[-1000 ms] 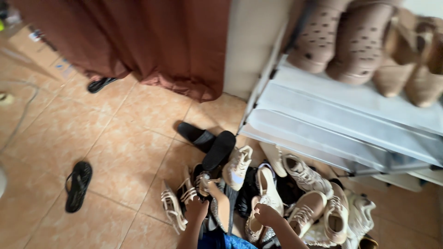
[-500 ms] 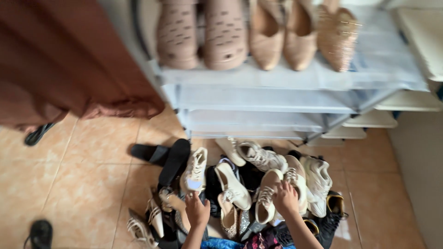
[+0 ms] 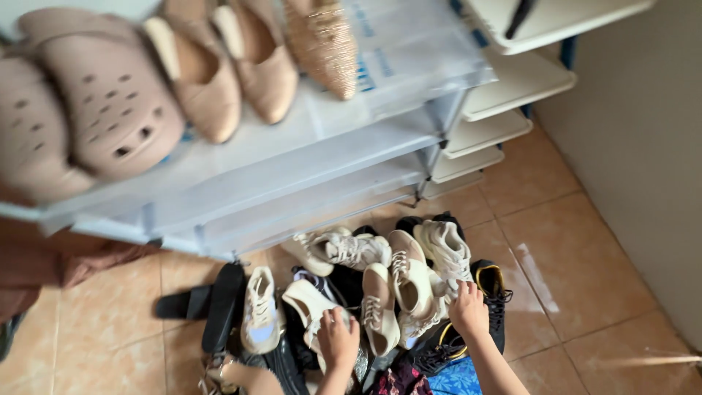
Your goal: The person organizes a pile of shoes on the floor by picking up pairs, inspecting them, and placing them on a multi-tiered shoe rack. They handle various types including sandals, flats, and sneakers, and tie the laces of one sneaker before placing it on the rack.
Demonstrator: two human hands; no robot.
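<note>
A pile of shoes lies on the tan tiled floor (image 3: 578, 263) below a shoe rack. My left hand (image 3: 338, 340) is closed over the heel end of a white slip-on shoe (image 3: 307, 303) near the middle of the pile. My right hand (image 3: 468, 311) grips the edge of a cream lace-up sneaker (image 3: 446, 252) on the pile's right side. A black sneaker with a yellow lining (image 3: 493, 289) lies just right of that hand. Between my hands stand two beige sneakers (image 3: 380, 303).
The pale plastic shoe rack (image 3: 307, 146) holds pink clogs (image 3: 102, 110), beige flats (image 3: 241, 66) and a glittery gold shoe (image 3: 322, 44). Cream shelves (image 3: 504, 88) stand by the right wall (image 3: 636, 132). Black slides (image 3: 223, 307) and a white sneaker (image 3: 259, 311) lie left.
The view has swung to the right and tilted. My left hand moved onto the white slip-on, and my right hand shifted right to the outer cream sneaker.
</note>
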